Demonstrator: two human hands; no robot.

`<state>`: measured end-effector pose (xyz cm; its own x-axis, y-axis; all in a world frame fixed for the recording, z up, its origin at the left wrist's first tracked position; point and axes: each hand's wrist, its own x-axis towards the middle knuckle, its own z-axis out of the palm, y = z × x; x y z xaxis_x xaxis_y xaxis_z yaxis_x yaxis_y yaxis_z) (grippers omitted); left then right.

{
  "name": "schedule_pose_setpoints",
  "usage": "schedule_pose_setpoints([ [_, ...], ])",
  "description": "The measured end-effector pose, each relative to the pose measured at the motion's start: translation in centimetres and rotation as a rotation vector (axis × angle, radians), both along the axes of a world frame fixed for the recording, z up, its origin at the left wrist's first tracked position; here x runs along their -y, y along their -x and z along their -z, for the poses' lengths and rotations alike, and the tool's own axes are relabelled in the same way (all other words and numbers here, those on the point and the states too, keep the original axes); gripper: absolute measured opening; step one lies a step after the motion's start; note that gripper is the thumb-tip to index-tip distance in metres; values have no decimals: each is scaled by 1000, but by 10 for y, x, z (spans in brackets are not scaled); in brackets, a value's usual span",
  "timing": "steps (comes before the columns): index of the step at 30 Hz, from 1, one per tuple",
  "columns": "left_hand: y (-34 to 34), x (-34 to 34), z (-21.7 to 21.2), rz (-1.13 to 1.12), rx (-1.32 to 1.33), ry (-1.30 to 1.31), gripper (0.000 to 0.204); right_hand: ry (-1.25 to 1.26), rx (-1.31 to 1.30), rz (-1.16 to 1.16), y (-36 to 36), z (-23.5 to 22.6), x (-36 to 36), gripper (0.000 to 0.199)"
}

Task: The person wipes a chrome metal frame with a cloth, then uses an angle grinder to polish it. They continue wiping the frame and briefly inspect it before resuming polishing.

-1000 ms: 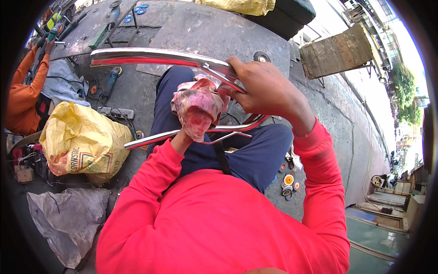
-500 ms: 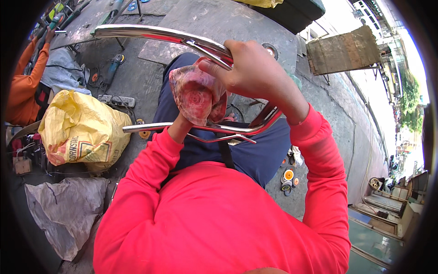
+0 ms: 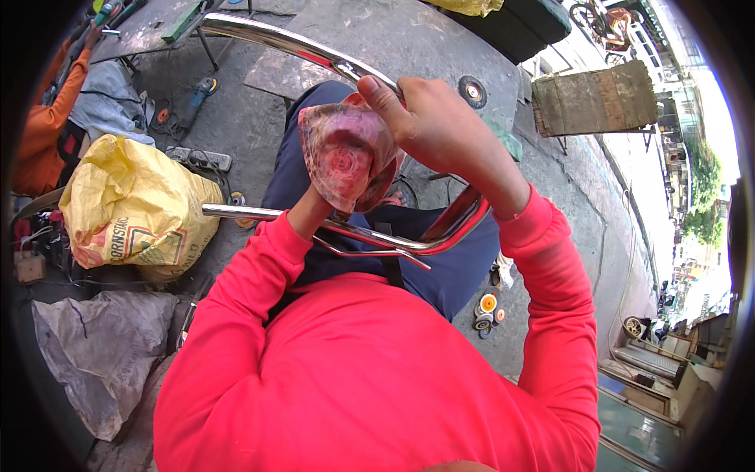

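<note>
A bent chrome tube frame (image 3: 299, 49) runs from the upper left, curves at the right and comes back across my lap. My right hand (image 3: 440, 126) is wrapped around its upper bar near the bend. My left hand is hidden under a pink, stained rag (image 3: 346, 157), which it presses against the tube between the two bars; only the wrist shows. I wear a red long-sleeved top and dark blue trousers.
A yellow sack (image 3: 134, 208) lies on the grey concrete to my left, with a grey plastic sheet (image 3: 94, 354) below it. A person in an orange sleeve (image 3: 43, 134) sits at the far left. An angle grinder (image 3: 197, 94) and small discs lie about.
The frame has tilted and its upper bar has swung up and away. The rag has moved up along the tube toward my right hand.
</note>
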<state>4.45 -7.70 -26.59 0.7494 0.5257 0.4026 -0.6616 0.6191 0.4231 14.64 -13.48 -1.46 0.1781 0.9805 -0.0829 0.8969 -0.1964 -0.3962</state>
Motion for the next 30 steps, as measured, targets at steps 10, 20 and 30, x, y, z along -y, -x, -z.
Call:
schedule_pose_setpoints([
  [10,48,30,5,-63,-198,-120,46,124,-73,-79,7,23,10,65],
  [20,39,28,-19,-93,-553,-433,43,87,-147,84,11,29,33,64],
  [30,70,45,-33,-188,-466,-302,37,80,-220,109,9,34,33,64],
])
